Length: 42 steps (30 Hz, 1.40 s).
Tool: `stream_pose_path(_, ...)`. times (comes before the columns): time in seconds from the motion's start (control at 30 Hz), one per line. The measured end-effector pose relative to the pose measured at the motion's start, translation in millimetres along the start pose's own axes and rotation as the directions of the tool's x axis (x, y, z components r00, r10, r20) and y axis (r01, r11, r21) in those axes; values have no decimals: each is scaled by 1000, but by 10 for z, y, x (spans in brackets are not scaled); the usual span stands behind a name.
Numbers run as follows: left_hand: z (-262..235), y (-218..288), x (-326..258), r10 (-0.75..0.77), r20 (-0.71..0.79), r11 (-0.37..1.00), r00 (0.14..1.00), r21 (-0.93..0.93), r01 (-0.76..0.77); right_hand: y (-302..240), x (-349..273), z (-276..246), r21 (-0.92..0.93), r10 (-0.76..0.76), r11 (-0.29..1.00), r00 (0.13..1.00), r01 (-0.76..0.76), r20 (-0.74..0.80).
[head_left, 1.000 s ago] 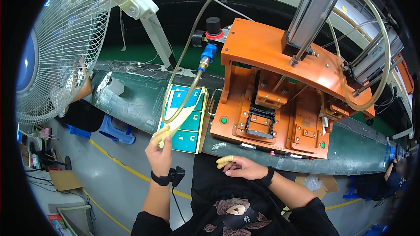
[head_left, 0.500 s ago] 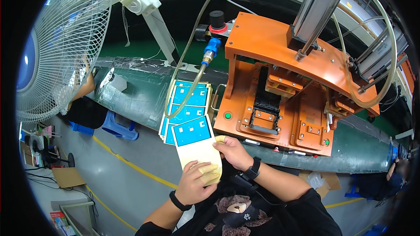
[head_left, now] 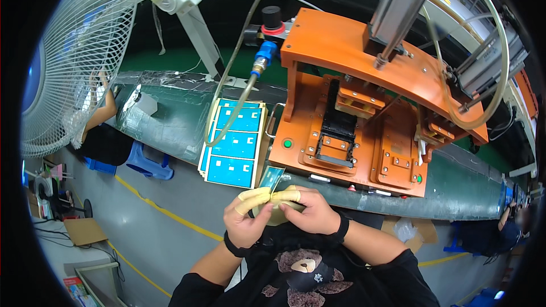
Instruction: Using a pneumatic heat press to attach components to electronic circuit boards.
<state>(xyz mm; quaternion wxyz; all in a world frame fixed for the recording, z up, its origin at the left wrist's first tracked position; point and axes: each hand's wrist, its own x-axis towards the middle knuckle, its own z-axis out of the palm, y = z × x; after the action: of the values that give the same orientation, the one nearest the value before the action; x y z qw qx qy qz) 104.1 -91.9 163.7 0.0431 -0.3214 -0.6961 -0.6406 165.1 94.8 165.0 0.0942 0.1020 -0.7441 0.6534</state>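
I am holding a small blue-faced card between both hands, just in front of my chest and below the front edge of the green bench. My left hand is pinching it with rubber-capped fingers, closed narrow on its lower end; my right hand is curling over it from the other side, its capped fingertips gripping it too. A stack of blue sheets is lying at the bench's front edge, just beside the orange press. A white fan is standing to my left.
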Motion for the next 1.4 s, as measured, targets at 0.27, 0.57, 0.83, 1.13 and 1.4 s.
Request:
stream_pose_path(0.27,-14,-124,-104,-287,32,614,957,-761,209,-230,-628,-638,-146,-74,988,979,46,-192)
stream_pose_path(0.57,465,-194,-19,-389,344,428,855,-754,498,219,-3447,-1541,376,349,899,150,226,-925)
stream_pose_path(0.83,961,-253,-16,-206,653,429,729,-609,667,1628,-6072,-365,783,431,435,-660,-445,-615)
stream_pose_path(1.13,958,-376,-65,-302,674,512,674,-482,711,681,-3653,-1475,447,400,855,-212,-263,-891)
stream_pose_path(1.4,962,-284,-117,-252,714,646,654,-379,662,-621,-760,-1208,-762,-328,640,861,-100,-388)
